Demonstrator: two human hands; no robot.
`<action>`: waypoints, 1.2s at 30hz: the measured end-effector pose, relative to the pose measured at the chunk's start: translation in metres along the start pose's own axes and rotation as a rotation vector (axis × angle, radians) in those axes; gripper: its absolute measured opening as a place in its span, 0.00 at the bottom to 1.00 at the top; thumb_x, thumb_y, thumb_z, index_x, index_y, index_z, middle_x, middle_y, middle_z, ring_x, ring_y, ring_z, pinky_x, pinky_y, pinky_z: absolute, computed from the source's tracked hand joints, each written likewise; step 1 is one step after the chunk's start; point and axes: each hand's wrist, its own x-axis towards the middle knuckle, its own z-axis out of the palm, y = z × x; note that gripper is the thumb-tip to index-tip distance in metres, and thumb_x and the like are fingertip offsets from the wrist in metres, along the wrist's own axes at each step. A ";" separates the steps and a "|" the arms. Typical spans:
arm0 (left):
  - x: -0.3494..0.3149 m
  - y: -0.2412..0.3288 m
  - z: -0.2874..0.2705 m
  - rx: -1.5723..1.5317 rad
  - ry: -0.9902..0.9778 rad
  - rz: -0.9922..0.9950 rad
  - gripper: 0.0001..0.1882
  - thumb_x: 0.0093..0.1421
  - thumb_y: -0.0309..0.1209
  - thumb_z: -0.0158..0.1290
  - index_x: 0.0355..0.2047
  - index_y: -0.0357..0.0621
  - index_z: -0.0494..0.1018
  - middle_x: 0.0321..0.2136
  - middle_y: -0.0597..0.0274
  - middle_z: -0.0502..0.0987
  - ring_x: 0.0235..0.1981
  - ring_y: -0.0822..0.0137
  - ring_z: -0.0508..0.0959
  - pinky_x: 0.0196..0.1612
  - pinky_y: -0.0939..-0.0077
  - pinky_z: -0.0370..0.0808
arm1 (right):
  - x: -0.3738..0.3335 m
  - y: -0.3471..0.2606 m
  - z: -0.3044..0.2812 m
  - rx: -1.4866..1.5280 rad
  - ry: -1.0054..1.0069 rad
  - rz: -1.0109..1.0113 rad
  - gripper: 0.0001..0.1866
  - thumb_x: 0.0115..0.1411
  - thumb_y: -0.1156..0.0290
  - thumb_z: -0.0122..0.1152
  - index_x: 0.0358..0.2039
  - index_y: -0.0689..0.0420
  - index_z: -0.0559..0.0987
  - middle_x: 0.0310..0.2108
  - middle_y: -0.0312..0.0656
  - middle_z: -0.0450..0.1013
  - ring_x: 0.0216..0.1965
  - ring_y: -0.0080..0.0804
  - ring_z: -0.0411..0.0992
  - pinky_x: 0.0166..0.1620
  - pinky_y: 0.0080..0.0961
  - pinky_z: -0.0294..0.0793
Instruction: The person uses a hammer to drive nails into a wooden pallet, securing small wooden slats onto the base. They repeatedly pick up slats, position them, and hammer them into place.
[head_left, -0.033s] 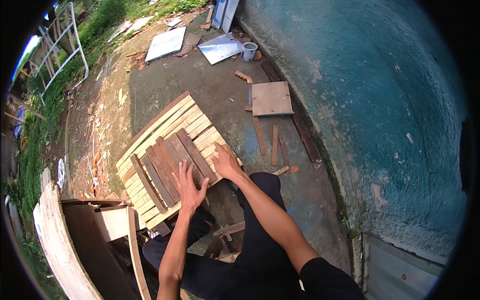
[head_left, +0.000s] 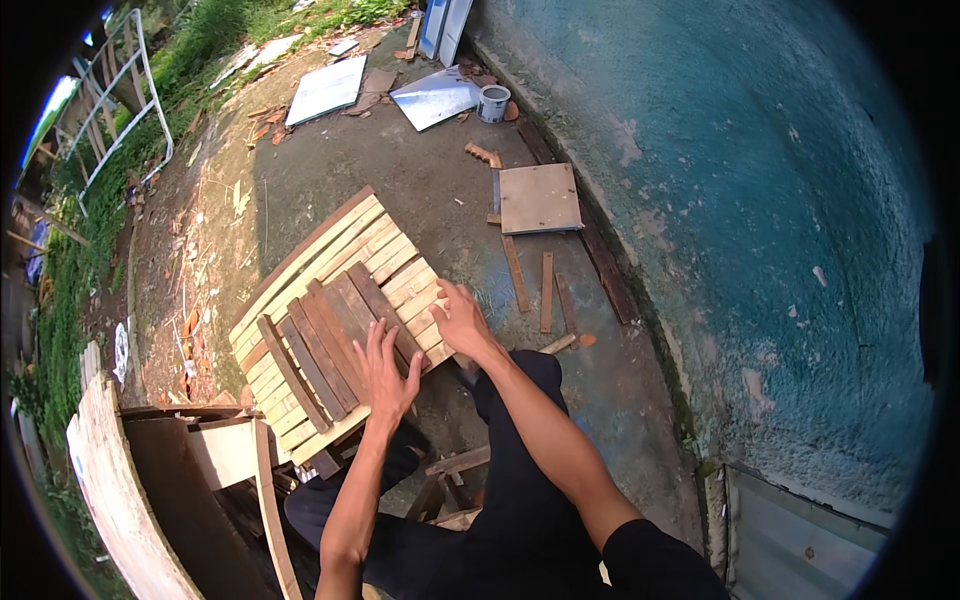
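Observation:
In front of my knees stands a slatted wooden top [head_left: 410, 285] of pale strips with a brown strip along its far edge. Several dark brown wooden slats [head_left: 325, 340] lie side by side on it, at a slant. My left hand [head_left: 387, 378] is at the near ends of these slats, fingers spread and holding nothing. At the top's right edge is my right hand [head_left: 462, 322], its fingers apart and bent a little, with nothing in them. Whether either palm presses on the wood, I cannot tell.
Right of the top, loose wood strips [head_left: 547, 292] and a square board [head_left: 540, 198] lie on concrete, near an orange-brown handle [head_left: 482, 155]. A paint can [head_left: 493, 103] stands by the blue wall [head_left: 720, 200]. Wooden furniture pieces [head_left: 165, 500] crowd the lower left.
My right hand has shifted slightly right, toward the top's edge, its fingers a little more bent. My left hand stays over the slats. The whole view has moved a little.

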 end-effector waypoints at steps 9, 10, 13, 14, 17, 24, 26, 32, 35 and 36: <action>0.141 0.117 0.222 -0.253 -0.413 -0.012 0.17 0.57 0.29 0.50 0.47 0.40 0.70 0.44 0.49 0.75 0.49 0.49 0.73 0.58 0.51 0.63 | 0.071 0.216 -0.164 -0.226 0.258 0.728 0.34 0.58 0.56 0.61 0.59 0.62 0.64 0.54 0.52 0.68 0.55 0.48 0.66 0.56 0.38 0.66; 0.150 0.113 0.247 -0.132 -0.554 -0.049 0.17 0.58 0.30 0.48 0.48 0.40 0.70 0.44 0.48 0.75 0.49 0.48 0.73 0.57 0.52 0.64 | 0.070 0.239 -0.162 -0.339 0.204 0.817 0.37 0.57 0.54 0.62 0.61 0.63 0.62 0.58 0.55 0.65 0.59 0.50 0.63 0.59 0.38 0.64; 0.191 0.089 0.314 0.191 -1.010 -0.021 0.19 0.60 0.32 0.45 0.51 0.42 0.71 0.53 0.50 0.70 0.57 0.51 0.69 0.61 0.49 0.60 | 0.071 0.296 -0.145 -0.587 0.017 0.982 0.49 0.55 0.43 0.60 0.64 0.67 0.54 0.65 0.59 0.52 0.63 0.53 0.58 0.62 0.42 0.61; 0.204 0.077 0.330 0.199 -0.901 0.025 0.18 0.61 0.31 0.43 0.50 0.40 0.70 0.48 0.47 0.72 0.51 0.50 0.72 0.56 0.52 0.65 | 0.074 0.311 -0.138 -0.580 0.011 0.995 0.52 0.55 0.41 0.59 0.65 0.68 0.50 0.65 0.60 0.49 0.64 0.54 0.56 0.63 0.44 0.59; 0.247 0.038 0.373 0.262 -0.768 -0.034 0.19 0.64 0.34 0.41 0.54 0.43 0.69 0.57 0.50 0.66 0.55 0.54 0.69 0.58 0.51 0.63 | 0.081 0.347 -0.101 -0.600 -0.021 1.078 0.58 0.54 0.36 0.56 0.66 0.69 0.43 0.67 0.62 0.44 0.66 0.57 0.50 0.64 0.52 0.53; 0.315 -0.047 0.468 0.593 -0.499 0.079 0.22 0.66 0.34 0.40 0.60 0.45 0.61 0.57 0.57 0.65 0.60 0.59 0.63 0.63 0.54 0.57 | 0.087 0.393 -0.023 -0.786 0.209 0.987 0.55 0.59 0.35 0.46 0.65 0.73 0.44 0.61 0.62 0.52 0.64 0.56 0.52 0.62 0.58 0.54; 0.319 -0.068 0.492 0.631 -0.290 0.142 0.23 0.66 0.33 0.40 0.61 0.45 0.59 0.56 0.59 0.66 0.60 0.59 0.62 0.65 0.53 0.54 | 0.085 0.394 -0.016 -0.874 0.243 0.941 0.52 0.61 0.37 0.45 0.64 0.74 0.46 0.58 0.58 0.56 0.60 0.53 0.58 0.59 0.57 0.59; 0.325 -0.078 0.497 0.619 -0.648 0.243 0.18 0.62 0.29 0.45 0.53 0.44 0.67 0.50 0.60 0.70 0.57 0.61 0.66 0.65 0.55 0.55 | 0.104 0.394 -0.019 -0.916 0.137 1.144 0.45 0.64 0.45 0.45 0.63 0.74 0.48 0.50 0.50 0.58 0.54 0.46 0.62 0.56 0.55 0.67; 0.317 -0.068 0.476 0.538 -0.766 0.212 0.17 0.60 0.31 0.47 0.50 0.45 0.69 0.48 0.59 0.72 0.54 0.61 0.69 0.63 0.59 0.58 | 0.108 0.395 -0.015 -0.979 0.100 1.159 0.44 0.65 0.46 0.45 0.61 0.76 0.49 0.48 0.50 0.58 0.54 0.45 0.62 0.54 0.54 0.70; 0.313 -0.065 0.468 0.462 -0.787 0.161 0.21 0.59 0.39 0.50 0.50 0.44 0.69 0.47 0.57 0.73 0.52 0.60 0.71 0.58 0.63 0.65 | 0.109 0.395 -0.013 -1.015 0.052 1.174 0.43 0.65 0.46 0.44 0.60 0.76 0.50 0.48 0.50 0.58 0.54 0.44 0.62 0.52 0.54 0.72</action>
